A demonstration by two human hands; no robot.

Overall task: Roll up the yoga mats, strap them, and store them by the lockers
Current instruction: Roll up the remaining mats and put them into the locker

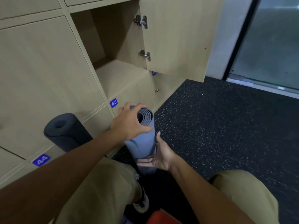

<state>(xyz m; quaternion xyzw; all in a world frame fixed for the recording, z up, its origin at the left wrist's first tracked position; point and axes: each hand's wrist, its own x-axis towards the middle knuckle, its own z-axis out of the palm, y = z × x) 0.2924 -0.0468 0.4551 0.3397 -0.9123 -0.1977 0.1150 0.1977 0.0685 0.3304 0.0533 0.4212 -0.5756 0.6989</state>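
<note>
A rolled blue-grey yoga mat [143, 139] stands upright on the dark floor in front of the lockers. My left hand [131, 122] grips its top end, fingers curled over the rim. My right hand [159, 155] lies against the lower part of the roll, palm on it, fingers straight. A rolled dark grey mat [67, 131] leans upright against locker 44, to the left of the blue one. No strap shows on either roll.
Beige wooden lockers [48, 70] fill the left; one compartment above number 43 has its door [176, 39] swung open to the right. Speckled black rubber floor [218, 123] spreads right toward a glass door [271, 46]. My knees in tan trousers and an orange object [161, 217] sit below.
</note>
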